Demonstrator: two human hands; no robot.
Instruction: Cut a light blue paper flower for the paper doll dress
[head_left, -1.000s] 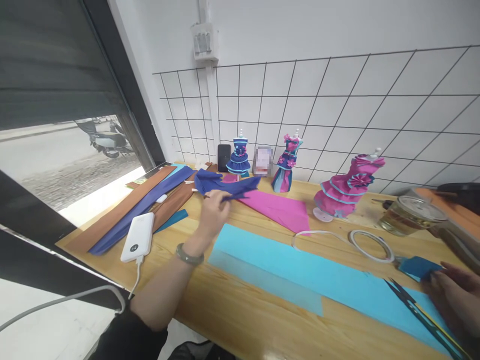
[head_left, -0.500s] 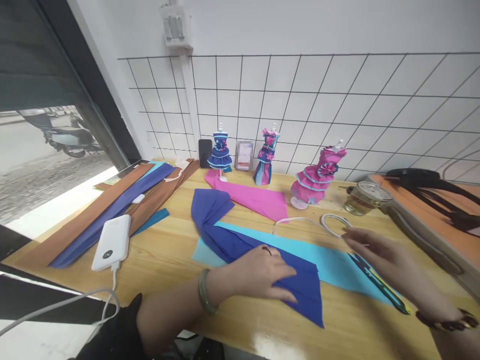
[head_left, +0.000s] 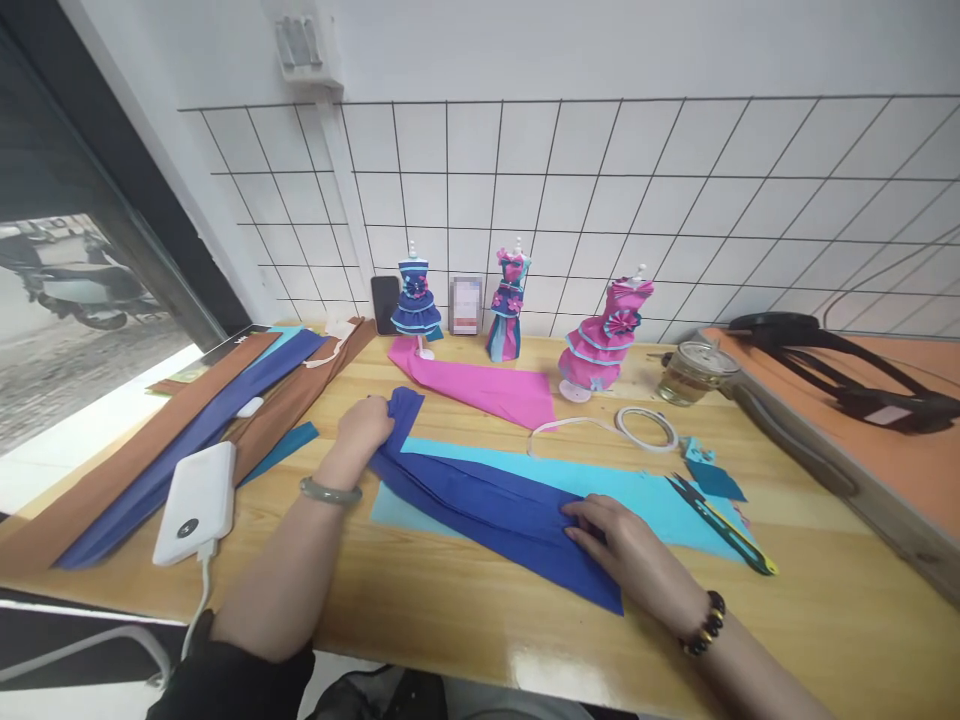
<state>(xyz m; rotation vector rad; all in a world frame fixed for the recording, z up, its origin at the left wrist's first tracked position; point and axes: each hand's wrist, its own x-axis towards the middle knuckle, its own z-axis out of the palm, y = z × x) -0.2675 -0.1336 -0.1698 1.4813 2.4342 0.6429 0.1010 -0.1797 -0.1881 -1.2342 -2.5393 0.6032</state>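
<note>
A long dark blue strip of cloth (head_left: 480, 505) lies slantwise across the table, partly over a light blue cloth strip (head_left: 637, 500). My left hand (head_left: 365, 425) is closed round the far left end of the dark blue cloth, which bunches up there. My right hand (head_left: 619, 540) rests on the right part of the same cloth, thumb and fingers stretched out with a gap between them. Right of this hand, dark scissors (head_left: 724, 525) with a yellow-edged handle lie on the light blue strip. A pink cloth piece (head_left: 480, 388) is spread behind.
Three small dress forms stand at the back: blue (head_left: 415, 300), mixed pink and blue (head_left: 509, 310), and pink (head_left: 606, 340). A glass jar (head_left: 697, 375) and a white tape roll (head_left: 646, 428) are at right. Brown cloth strips (head_left: 180, 430) and a cabled white power bank (head_left: 196, 505) lie left.
My left hand has moved left to the cloth's far end and closed on it. My right hand has come left from beside the tape roll onto the dark blue cloth. The view has shifted slightly.
</note>
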